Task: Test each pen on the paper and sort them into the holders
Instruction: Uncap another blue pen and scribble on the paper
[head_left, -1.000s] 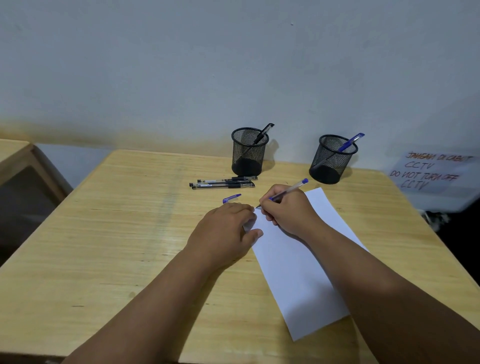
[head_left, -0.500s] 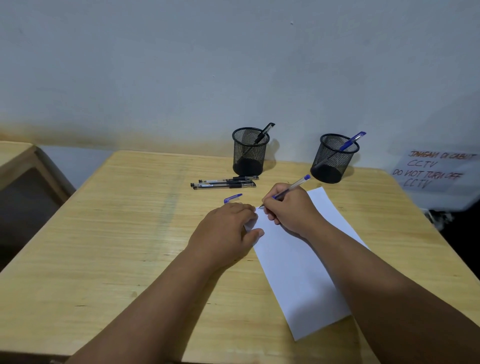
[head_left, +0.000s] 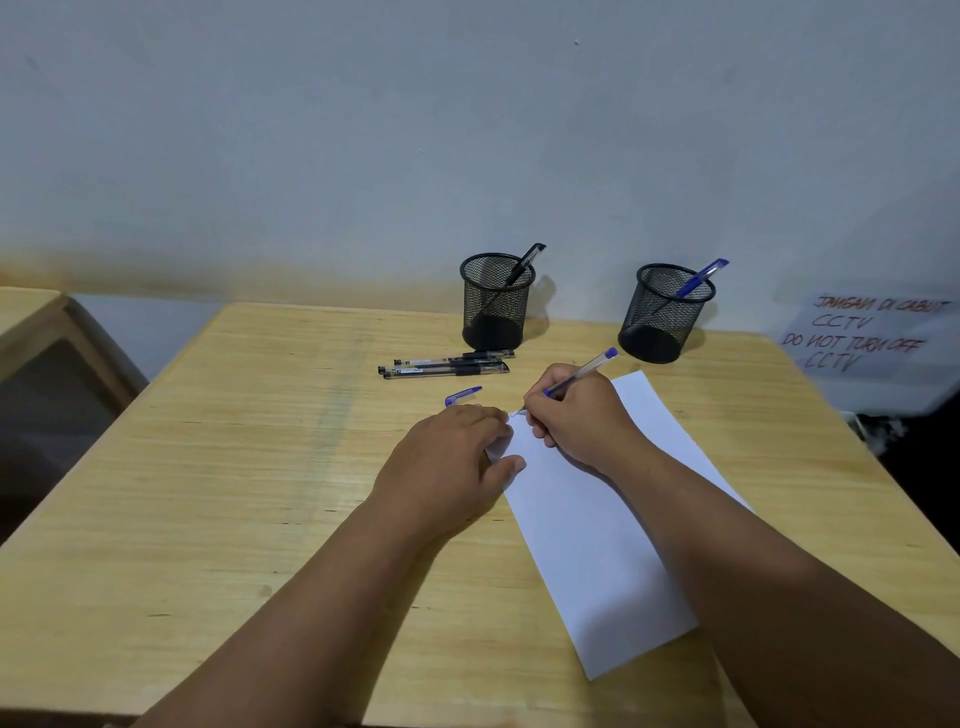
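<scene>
Little has shifted since half a second ago: the right hand (head_left: 582, 415) still grips the blue pen (head_left: 582, 373) with its tip on the top corner of the white paper (head_left: 587, 525). Beside it, the left hand (head_left: 452, 457) stays palm-down, fingers relaxed, thumb on the sheet's edge. Just beyond its knuckles lies a blue cap (head_left: 462, 396). Farther back, black pens (head_left: 447, 366) lie before the left mesh holder (head_left: 496, 301), which holds one black pen; the right mesh holder (head_left: 665, 312) holds one blue pen.
</scene>
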